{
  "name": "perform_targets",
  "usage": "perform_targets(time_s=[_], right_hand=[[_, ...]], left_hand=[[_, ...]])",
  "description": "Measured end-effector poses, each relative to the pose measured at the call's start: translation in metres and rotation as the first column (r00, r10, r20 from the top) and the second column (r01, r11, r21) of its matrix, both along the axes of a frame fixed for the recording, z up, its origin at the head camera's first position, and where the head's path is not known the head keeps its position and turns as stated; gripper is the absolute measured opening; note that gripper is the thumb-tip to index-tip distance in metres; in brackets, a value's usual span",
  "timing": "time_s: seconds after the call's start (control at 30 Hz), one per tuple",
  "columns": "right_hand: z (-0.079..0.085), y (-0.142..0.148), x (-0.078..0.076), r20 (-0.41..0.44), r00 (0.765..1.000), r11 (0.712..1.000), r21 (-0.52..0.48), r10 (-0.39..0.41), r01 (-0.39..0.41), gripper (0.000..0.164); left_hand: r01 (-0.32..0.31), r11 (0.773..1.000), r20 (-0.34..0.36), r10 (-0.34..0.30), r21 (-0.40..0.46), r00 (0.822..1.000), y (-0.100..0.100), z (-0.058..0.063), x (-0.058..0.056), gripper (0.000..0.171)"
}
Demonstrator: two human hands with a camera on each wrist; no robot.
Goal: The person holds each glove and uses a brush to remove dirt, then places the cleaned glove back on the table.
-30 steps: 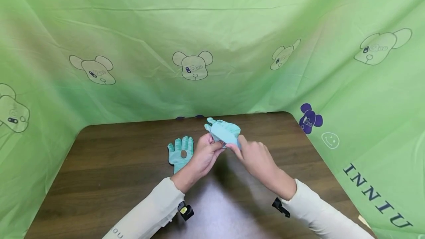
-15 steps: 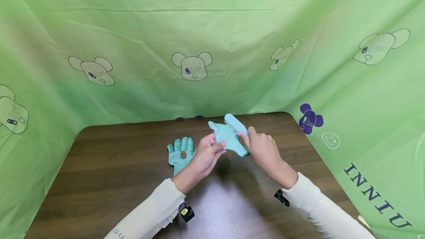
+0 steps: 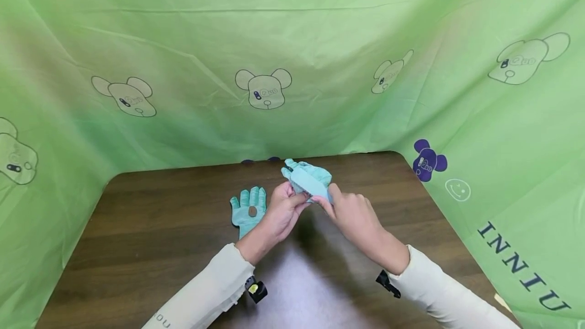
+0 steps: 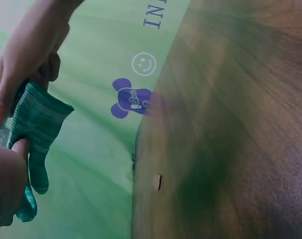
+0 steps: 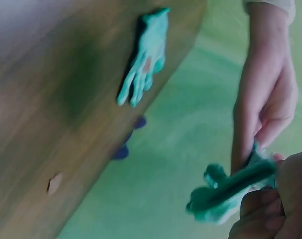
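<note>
My left hand (image 3: 284, 212) pinches a teal knitted glove (image 3: 321, 170) above the table, thumb on the near side. My right hand (image 3: 358, 220) grips a light blue brush (image 3: 308, 182) whose bristle side faces the glove. In the head view the brush lies across the glove and hides much of it. The glove's cuff (image 4: 44, 107) shows plainly in the left wrist view, with glove fingers hanging below. A second teal glove (image 3: 242, 217), bearing a round brown spot (image 3: 253, 211), lies palm up on the table left of my left hand, its cuff partly hidden by my forearm.
The brown wood-grain table (image 3: 173, 217) has a green printed curtain (image 3: 196, 131) behind it and at both sides. A small flat brown piece (image 4: 157, 181) lies on the tabletop, seen in both wrist views.
Half a second ago the brush stood farther right and the glove's palm showed. Now my right hand has brought the brush left and down across the glove, much as one second ago.
</note>
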State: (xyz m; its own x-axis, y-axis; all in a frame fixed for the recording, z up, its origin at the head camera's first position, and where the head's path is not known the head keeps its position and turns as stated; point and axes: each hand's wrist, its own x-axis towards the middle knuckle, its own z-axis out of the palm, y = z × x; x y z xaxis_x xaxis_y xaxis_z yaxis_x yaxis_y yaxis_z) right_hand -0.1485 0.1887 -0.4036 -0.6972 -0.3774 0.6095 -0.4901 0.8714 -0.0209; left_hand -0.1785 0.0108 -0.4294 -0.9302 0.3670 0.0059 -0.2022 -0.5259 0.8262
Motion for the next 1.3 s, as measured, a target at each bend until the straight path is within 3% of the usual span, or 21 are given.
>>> perform_targets(time_s=[0.17, 0.47, 0.67, 0.8, 0.9, 0.97, 1.07, 1.17, 1.3], right_hand=[[-0.002, 0.003, -0.010, 0.003, 0.996, 0.996, 0.009, -0.086, 0.086, 0.062], [-0.004, 0.017, -0.024, 0.042, 0.990, 0.991, -0.021, -0.134, 0.135, 0.049], [-0.001, 0.017, -0.027, -0.009, 0.986, 0.986, -0.046, -0.164, 0.163, 0.061], [0.005, 0.010, -0.016, -0.013, 0.996, 0.995, -0.061, -0.086, 0.085, 0.066], [0.007, 0.004, -0.005, -0.015, 1.000, 1.000, -0.021, 0.021, -0.021, 0.063], [0.008, 0.001, -0.002, -0.031, 0.999, 0.999, 0.012, 0.041, -0.040, 0.062], [0.008, 0.002, -0.005, -0.034, 0.999, 1.000, 0.019, -0.012, 0.013, 0.062], [0.006, 0.007, -0.011, 0.020, 0.997, 0.997, 0.001, -0.075, 0.075, 0.055], [0.000, 0.015, -0.017, 0.070, 0.992, 0.995, -0.015, -0.102, 0.103, 0.048]], left_hand=[[0.016, 1.000, 0.015, -0.016, -0.003, 1.000, -0.002, 0.000, 0.000, 0.051], [0.014, 1.000, 0.025, -0.013, -0.027, 1.000, -0.003, 0.000, 0.000, 0.050], [-0.005, 1.000, 0.067, 0.007, -0.027, 0.998, -0.003, -0.002, 0.001, 0.044], [0.002, 1.000, 0.054, 0.000, -0.020, 0.999, -0.004, -0.002, 0.001, 0.047], [0.006, 1.000, 0.019, -0.006, -0.006, 1.000, -0.004, 0.000, 0.000, 0.050], [0.002, 1.000, 0.008, -0.002, 0.002, 1.000, -0.004, 0.002, -0.001, 0.050], [-0.003, 1.000, 0.012, 0.003, 0.003, 1.000, -0.003, 0.005, -0.001, 0.050], [0.002, 1.000, 0.034, -0.002, 0.007, 0.999, -0.002, 0.006, -0.001, 0.052], [0.008, 1.000, 0.054, -0.008, 0.011, 0.999, -0.001, 0.002, 0.001, 0.053]])
